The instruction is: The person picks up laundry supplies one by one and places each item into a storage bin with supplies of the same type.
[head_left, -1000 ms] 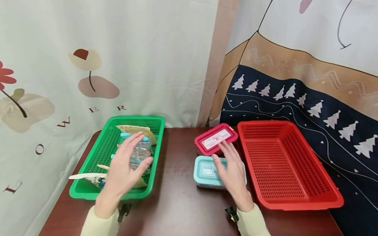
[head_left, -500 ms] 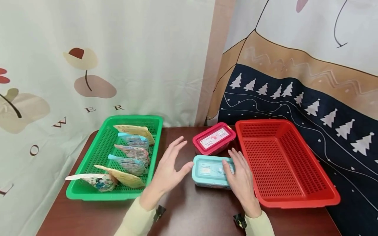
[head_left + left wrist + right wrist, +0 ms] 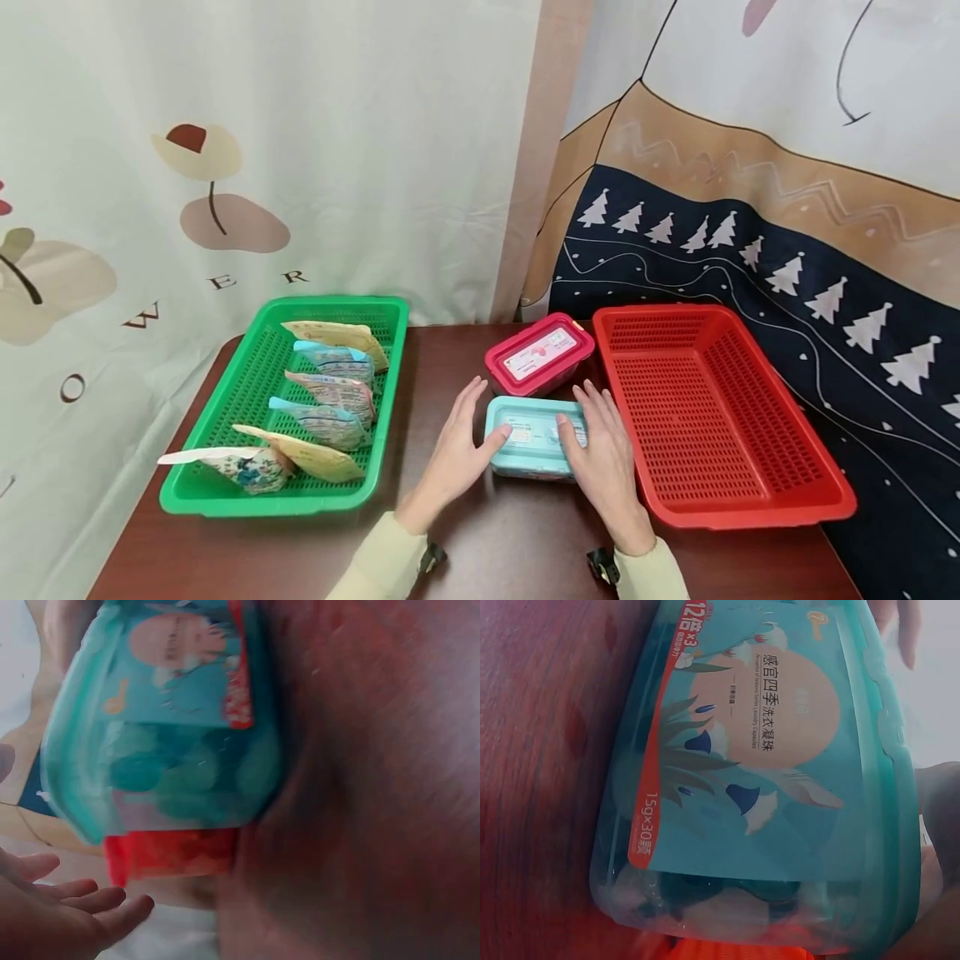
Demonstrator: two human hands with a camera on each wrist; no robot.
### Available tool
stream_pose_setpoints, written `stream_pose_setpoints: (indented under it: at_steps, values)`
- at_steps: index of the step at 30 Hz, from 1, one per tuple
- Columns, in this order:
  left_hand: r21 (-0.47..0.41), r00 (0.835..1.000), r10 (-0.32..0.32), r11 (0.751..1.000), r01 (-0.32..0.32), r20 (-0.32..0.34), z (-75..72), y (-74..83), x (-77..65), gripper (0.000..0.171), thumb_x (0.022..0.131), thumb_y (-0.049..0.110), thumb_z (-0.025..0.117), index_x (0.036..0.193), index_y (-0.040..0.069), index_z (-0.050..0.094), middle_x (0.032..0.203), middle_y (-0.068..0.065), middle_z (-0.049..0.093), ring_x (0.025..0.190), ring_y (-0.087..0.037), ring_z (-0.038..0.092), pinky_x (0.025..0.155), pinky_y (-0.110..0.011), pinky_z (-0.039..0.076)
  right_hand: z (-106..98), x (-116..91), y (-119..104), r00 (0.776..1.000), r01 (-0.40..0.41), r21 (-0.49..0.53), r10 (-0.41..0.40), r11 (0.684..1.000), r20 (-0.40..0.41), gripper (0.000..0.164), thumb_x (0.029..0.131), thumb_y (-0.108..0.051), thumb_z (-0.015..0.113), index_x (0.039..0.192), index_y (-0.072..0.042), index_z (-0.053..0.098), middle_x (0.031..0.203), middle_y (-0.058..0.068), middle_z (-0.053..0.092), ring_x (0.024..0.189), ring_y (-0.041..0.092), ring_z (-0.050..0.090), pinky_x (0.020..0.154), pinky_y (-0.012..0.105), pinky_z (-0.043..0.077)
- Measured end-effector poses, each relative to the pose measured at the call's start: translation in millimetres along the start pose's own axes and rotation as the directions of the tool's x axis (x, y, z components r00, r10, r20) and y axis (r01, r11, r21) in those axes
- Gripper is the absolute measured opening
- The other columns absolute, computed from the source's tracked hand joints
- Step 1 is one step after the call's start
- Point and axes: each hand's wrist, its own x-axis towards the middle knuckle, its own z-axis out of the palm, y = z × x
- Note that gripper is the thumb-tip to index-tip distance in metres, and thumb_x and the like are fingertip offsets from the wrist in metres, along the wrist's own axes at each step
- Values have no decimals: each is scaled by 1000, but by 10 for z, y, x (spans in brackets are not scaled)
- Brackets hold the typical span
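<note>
A teal box of laundry capsules (image 3: 531, 454) with a closed lid sits on the table between both hands. My left hand (image 3: 456, 457) is at its left end, fingers straight and spread, thumb tip over the lid's edge. In the left wrist view those fingers (image 3: 97, 907) stand apart from the box. Over the box's right end lies my right hand (image 3: 603, 462), fingers extended, thumb above the lid. The right wrist view shows the printed label (image 3: 780, 712) on the box's front. Directly behind is a similar red box (image 3: 540, 354) with a white label on its lid.
To the left stands a green basket (image 3: 217, 504) with several upright packets (image 3: 330, 421) in a row. A red basket (image 3: 750, 521) is on the right, close beside the right hand. A printed curtain (image 3: 375, 167) hangs behind the dark wooden table (image 3: 495, 550).
My left hand has come from above the green basket rightward to the teal box's left end. My right hand has stayed at the box's right side, shifting slightly.
</note>
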Motion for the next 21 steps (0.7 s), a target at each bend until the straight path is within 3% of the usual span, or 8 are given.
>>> stream_pose_setpoints:
  at_steps: [7, 13, 21]
  values:
    - [-67, 1000, 3, 998, -3, -8, 80, -133, -88, 75, 98, 32, 70, 160, 8, 35, 161, -12, 42, 144, -31, 45, 114, -54, 39, 62, 2, -26, 999, -9, 32, 11, 999, -50, 49, 97, -22, 71, 140, -2, 63, 151, 15, 55, 142, 40, 47, 114, 57, 37]
    - [-47, 999, 4, 999, -6, -43, 19, -225, -150, 67, 99, 18, 67, 159, 8, 39, 159, -12, 46, 143, -32, 46, 114, -56, 39, 181, 35, -137, 999, -23, 91, 25, 996, -22, 46, 98, -22, 70, 140, -5, 64, 151, 10, 56, 143, 33, 46, 115, 54, 38]
    - [-44, 999, -33, 999, 32, -17, -130, -301, -181, 65, 102, 15, 61, 161, 5, 35, 161, -18, 41, 147, -34, 40, 117, -55, 34, 288, 94, -180, 1000, 15, 168, -14, 986, -8, 46, 97, -21, 71, 140, -5, 64, 149, 10, 57, 138, 29, 52, 110, 54, 44]
